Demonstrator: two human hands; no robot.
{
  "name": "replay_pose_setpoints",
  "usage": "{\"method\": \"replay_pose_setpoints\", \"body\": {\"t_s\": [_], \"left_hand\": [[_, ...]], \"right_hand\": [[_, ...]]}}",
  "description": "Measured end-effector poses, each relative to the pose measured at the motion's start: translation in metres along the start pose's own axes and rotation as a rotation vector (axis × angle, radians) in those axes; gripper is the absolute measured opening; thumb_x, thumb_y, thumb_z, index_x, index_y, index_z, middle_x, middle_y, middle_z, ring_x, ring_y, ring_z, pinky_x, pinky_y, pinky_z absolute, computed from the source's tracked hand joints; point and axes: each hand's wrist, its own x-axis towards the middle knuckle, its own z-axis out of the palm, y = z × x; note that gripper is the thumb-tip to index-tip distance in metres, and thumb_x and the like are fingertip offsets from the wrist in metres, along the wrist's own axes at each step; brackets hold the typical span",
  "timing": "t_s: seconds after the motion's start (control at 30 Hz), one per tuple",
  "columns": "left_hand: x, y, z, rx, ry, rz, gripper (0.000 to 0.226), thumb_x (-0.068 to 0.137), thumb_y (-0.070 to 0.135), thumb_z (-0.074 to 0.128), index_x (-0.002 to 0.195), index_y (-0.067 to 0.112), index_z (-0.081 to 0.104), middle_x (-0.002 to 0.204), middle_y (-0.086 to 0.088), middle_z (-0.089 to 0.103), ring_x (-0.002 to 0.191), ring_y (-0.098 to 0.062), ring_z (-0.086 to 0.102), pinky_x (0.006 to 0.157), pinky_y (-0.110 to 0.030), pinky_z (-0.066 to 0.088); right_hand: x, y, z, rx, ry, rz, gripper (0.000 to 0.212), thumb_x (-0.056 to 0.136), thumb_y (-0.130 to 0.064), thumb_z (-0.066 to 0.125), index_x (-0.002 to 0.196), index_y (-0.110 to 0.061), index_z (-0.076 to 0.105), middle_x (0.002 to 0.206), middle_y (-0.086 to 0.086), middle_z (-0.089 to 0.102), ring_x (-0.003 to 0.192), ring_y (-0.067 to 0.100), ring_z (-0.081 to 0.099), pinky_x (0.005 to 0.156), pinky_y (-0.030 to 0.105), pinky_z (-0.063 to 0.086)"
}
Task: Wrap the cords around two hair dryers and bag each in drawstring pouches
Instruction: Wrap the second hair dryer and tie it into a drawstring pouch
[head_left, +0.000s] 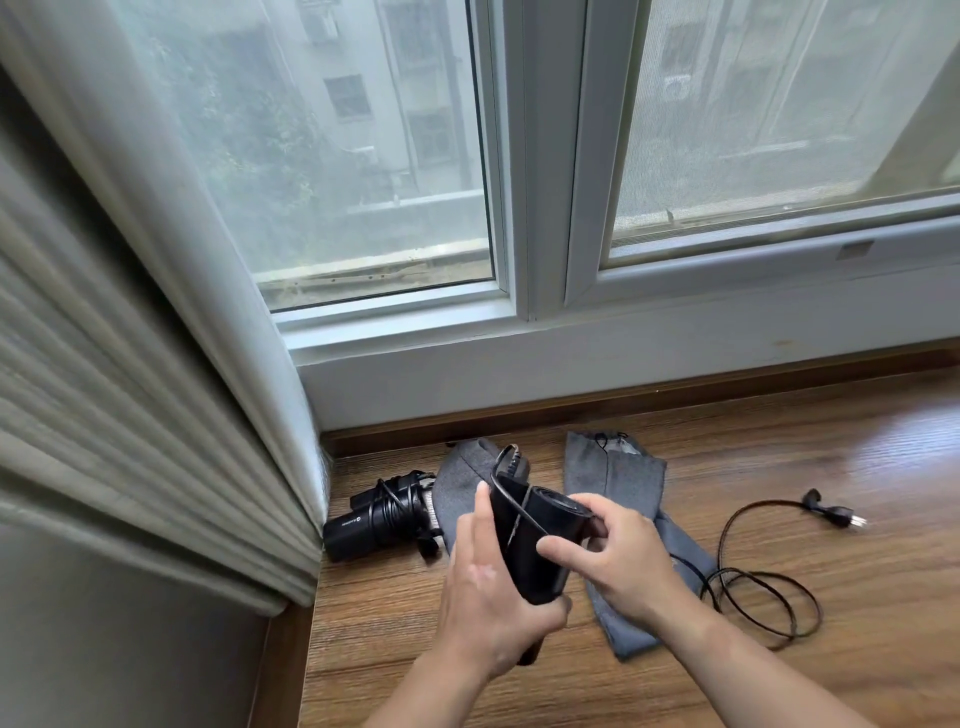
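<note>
The fingers (563, 548) of the right hand (623, 564) curl over the barrel of a black hair dryer (524, 540), thumb and forefinger closed on its upper right end. The left hand (488, 608) grips the same dryer from below and the left, thumb raised along its side and the other fingers wrapped under it. The dryer is held tilted just above the wooden ledge (779, 441), at centre frame. Its cord (511, 501) arches over the top end and crosses the barrel in one diagonal turn. The rest trails right across a grey pouch (618, 478) and lies in loose loops at lower right, ending in a plug (841, 518) at right of centre. A second grey pouch (457, 483) lies behind the hands, partly hidden. Left of it, against the curtain (130, 364), rests another black hair dryer (374, 517) with cord wound round it. A window (519, 156) fills the upper frame.
</note>
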Motion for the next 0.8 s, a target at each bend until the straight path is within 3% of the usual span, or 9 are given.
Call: {"method": "replay_pose_setpoints", "body": {"t_s": [0.07, 0.2, 0.3, 0.43, 0.53, 0.6, 0.67, 0.73, 0.8], "left_hand": [[0.004, -0.004, -0.010, -0.063, -0.054, 0.012, 0.142, 0.054, 0.057, 0.085, 0.162, 0.036, -0.004, 0.134, 0.018, 0.036, 0.122, -0.003, 0.045, 0.099, -0.015, 0.039], [0.009, -0.008, -0.019, -0.159, -0.177, 0.025, 0.139, 0.053, 0.049, 0.090, 0.157, 0.054, -0.003, 0.148, 0.018, 0.040, 0.132, -0.002, 0.045, 0.108, -0.020, 0.041], [0.006, 0.000, -0.012, -0.176, -0.156, -0.014, 0.136, 0.059, 0.042, 0.085, 0.158, 0.050, -0.009, 0.146, 0.015, 0.043, 0.127, -0.001, 0.044, 0.094, 0.003, 0.031], [-0.001, 0.010, 0.003, -0.091, -0.038, 0.018, 0.132, 0.062, 0.051, 0.077, 0.159, 0.043, -0.013, 0.142, 0.017, 0.038, 0.129, 0.001, 0.042, 0.102, -0.005, 0.030], [-0.001, 0.009, 0.005, -0.094, -0.018, 0.004, 0.126, 0.066, 0.038, 0.080, 0.160, 0.044, -0.005, 0.142, 0.016, 0.037, 0.130, 0.000, 0.043, 0.096, 0.007, 0.023], [0.001, 0.008, 0.001, -0.128, -0.016, -0.010, 0.125, 0.064, 0.031, 0.081, 0.160, 0.043, 0.002, 0.141, 0.016, 0.040, 0.124, 0.002, 0.044, 0.091, 0.009, 0.024], [0.002, 0.008, -0.007, -0.190, -0.053, -0.034, 0.125, 0.060, 0.031, 0.080, 0.160, 0.044, 0.007, 0.139, 0.019, 0.049, 0.119, 0.004, 0.050, 0.092, 0.004, 0.033], [0.003, 0.006, -0.017, -0.251, -0.124, -0.027, 0.121, 0.058, 0.030, 0.081, 0.157, 0.047, 0.013, 0.127, 0.019, 0.063, 0.113, 0.001, 0.060, 0.092, -0.010, 0.048], [0.005, 0.006, -0.023, -0.299, -0.210, 0.002, 0.111, 0.059, 0.028, 0.081, 0.153, 0.046, 0.023, 0.115, 0.014, 0.071, 0.105, -0.003, 0.066, 0.090, -0.021, 0.054]], "right_hand": [[-0.001, 0.002, -0.008, 0.144, -0.131, -0.019, 0.044, 0.072, -0.036, 0.086, 0.112, -0.029, 0.071, 0.100, -0.006, 0.080, 0.094, 0.009, 0.075, 0.083, 0.030, 0.058], [-0.002, 0.002, -0.009, 0.284, -0.159, -0.023, 0.040, 0.079, -0.012, 0.084, 0.116, -0.021, 0.071, 0.094, 0.000, 0.080, 0.079, 0.006, 0.072, 0.063, 0.012, 0.050], [0.000, 0.002, 0.000, 0.286, -0.035, -0.029, 0.037, 0.077, -0.015, 0.086, 0.111, -0.017, 0.072, 0.098, 0.000, 0.081, 0.093, 0.015, 0.076, 0.078, 0.022, 0.057], [-0.003, -0.001, 0.009, 0.200, 0.093, -0.017, 0.040, 0.068, -0.027, 0.092, 0.103, -0.026, 0.073, 0.095, -0.009, 0.080, 0.093, 0.010, 0.076, 0.084, 0.032, 0.059], [-0.005, -0.004, 0.011, 0.098, 0.091, -0.052, 0.048, 0.062, -0.044, 0.091, 0.104, -0.032, 0.071, 0.096, -0.015, 0.079, 0.092, 0.003, 0.074, 0.084, 0.029, 0.059], [-0.006, -0.004, 0.007, 0.086, 0.029, -0.092, 0.048, 0.067, -0.040, 0.091, 0.110, -0.035, 0.070, 0.095, -0.020, 0.078, 0.084, -0.001, 0.073, 0.080, 0.025, 0.057], [-0.005, -0.004, -0.001, 0.031, -0.034, -0.142, 0.051, 0.072, -0.035, 0.089, 0.118, -0.042, 0.068, 0.086, -0.022, 0.076, 0.057, -0.001, 0.054, 0.061, 0.021, 0.047], [-0.003, -0.002, -0.010, 0.004, -0.065, -0.187, 0.052, 0.074, -0.035, 0.087, 0.119, -0.052, 0.067, 0.086, -0.013, 0.076, 0.053, 0.007, 0.038, 0.054, 0.025, 0.037], [-0.003, -0.005, -0.014, 0.059, -0.068, -0.201, 0.046, 0.076, -0.028, 0.087, 0.112, -0.051, 0.072, 0.084, -0.007, 0.077, 0.055, 0.013, 0.035, 0.055, 0.029, 0.035]]}}
